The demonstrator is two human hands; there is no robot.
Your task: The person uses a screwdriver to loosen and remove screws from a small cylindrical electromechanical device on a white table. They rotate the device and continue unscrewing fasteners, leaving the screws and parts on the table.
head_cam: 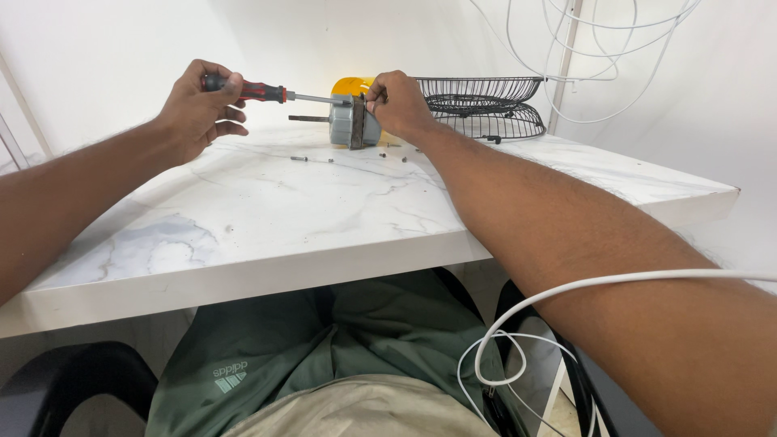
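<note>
The left hand is clenched around the red-and-black handle of a screwdriver, held level above the far part of the white marble-patterned counter. The screwdriver's metal shaft runs rightward and its tip meets the top of a small grey motor that stands on the counter, its shaft poking out to the left. Just in front of the motor a long thin screw lies on the counter, with a few smaller screws scattered near it and to the right of the motor. The right hand grips the motor's right side, fingers curled over its top edge, steadying it against the screwdriver. Directly behind the motor and partly hidden by the right hand sits an orange rounded piece. Further right, two black wire fan guards are stacked one over the other at the back of the counter. A white cable loops against the wall above them, and another stretch of white cable crosses over the right forearm near the bottom right.
</note>
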